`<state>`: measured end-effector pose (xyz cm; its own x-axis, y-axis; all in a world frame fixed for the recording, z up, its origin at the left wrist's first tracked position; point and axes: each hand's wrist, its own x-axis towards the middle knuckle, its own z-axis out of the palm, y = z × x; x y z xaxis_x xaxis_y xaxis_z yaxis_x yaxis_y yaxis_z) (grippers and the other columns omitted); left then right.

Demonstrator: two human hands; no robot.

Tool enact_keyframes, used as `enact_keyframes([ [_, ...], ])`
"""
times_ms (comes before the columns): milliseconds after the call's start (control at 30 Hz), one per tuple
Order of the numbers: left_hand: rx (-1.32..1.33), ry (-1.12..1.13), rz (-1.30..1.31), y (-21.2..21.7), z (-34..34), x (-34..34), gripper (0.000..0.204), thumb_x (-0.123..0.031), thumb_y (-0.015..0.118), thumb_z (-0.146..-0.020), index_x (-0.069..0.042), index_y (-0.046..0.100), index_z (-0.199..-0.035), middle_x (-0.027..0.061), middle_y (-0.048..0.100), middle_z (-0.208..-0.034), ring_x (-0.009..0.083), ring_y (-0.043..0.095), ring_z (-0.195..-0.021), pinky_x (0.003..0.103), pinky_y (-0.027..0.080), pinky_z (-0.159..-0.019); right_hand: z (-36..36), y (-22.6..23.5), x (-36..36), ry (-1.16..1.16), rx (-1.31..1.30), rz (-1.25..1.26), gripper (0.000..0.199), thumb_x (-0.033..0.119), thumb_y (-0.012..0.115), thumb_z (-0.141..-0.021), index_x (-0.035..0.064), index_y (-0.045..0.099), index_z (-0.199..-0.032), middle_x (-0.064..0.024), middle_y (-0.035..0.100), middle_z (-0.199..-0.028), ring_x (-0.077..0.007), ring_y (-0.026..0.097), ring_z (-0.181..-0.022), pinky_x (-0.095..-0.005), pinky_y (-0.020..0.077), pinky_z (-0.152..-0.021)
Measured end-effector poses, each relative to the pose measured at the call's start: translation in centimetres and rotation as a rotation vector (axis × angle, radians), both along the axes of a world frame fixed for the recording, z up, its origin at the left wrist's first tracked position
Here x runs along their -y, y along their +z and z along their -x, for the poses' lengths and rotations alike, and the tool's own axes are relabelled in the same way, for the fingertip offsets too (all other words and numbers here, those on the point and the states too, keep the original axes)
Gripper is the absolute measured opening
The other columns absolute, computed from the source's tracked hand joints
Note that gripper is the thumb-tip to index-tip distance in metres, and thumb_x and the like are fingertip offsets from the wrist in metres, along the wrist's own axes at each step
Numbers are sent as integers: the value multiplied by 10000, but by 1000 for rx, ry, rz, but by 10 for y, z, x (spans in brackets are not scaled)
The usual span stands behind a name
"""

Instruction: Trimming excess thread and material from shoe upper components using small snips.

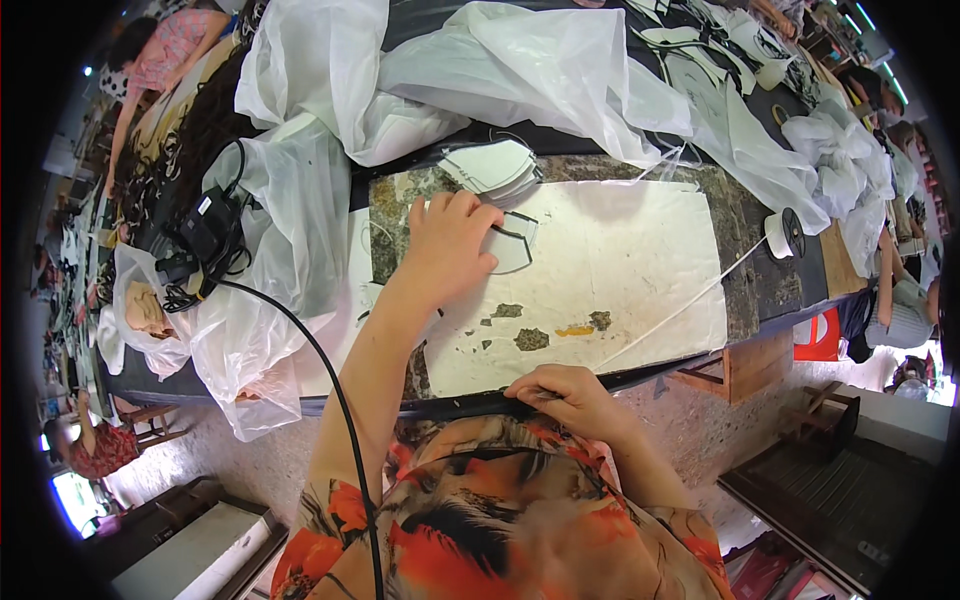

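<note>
My left hand (450, 245) lies palm down over the upper left of a white board (620, 260), fingers spread. Beside its thumb and fingertips is a thin pale cut piece (514, 248) with black edging, partly covered by the hand. Just beyond the fingertips sits a stack of similar white cut pieces (495, 168). My right hand (562, 395) is closed at the near table edge, and what its fingers hold is hidden. A white cord (690, 305) runs across the board from a spool (785, 233) at the right toward this hand.
Translucent plastic bags (530, 70) cover the far side and left of the table. A black adapter (210, 225) hangs at the left, its cable (300, 325) crossing near my left arm. A wooden stool (750, 365) stands at the right. Other people work around.
</note>
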<state>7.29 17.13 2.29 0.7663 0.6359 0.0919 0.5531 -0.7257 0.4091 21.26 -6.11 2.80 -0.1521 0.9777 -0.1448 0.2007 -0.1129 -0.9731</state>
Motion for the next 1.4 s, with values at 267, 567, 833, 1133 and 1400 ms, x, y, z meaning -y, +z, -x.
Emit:
enact_keyframes([
  [267,-53,48,127,15,3,-2,405,-219,818,-710,-161,605,-1050,79,606,-1106,328,551,-1161,620,310,-1122,-4,11,-7,-83,-121,161,154,106,648,-1007,11,735,-1091,-103,746,-1009,-181,693,-942,-300,532,-849],
  [567,45,77,67,8,1,7,405,-159,777,-704,-144,588,-1062,41,656,-988,304,595,-1039,490,373,-1034,-6,8,-9,-116,-113,187,150,70,627,-1013,10,755,-1066,9,705,-927,-52,525,-777,-223,413,-690],
  [833,-84,126,239,16,0,7,287,-149,754,-722,-136,628,-979,40,683,-904,301,619,-982,452,392,-994,-11,5,-8,-69,-127,215,172,118,634,-1028,0,736,-1099,-66,739,-1012,-145,660,-944,-280,510,-858],
  [1133,68,81,576,42,24,-6,237,-204,777,-772,-73,668,-937,77,663,-890,264,614,-948,378,472,-836,-10,3,-5,-106,-220,150,167,102,623,-1034,7,746,-1094,5,709,-949,-81,576,-820,-243,456,-722],
  [1400,103,-237,274,40,33,57,242,-248,772,-801,-83,710,-966,107,699,-980,306,626,-1024,385,476,-844,-23,33,3,-14,-85,27,139,83,669,-981,37,736,-1095,-91,718,-947,-191,661,-852,-296,514,-779],
])
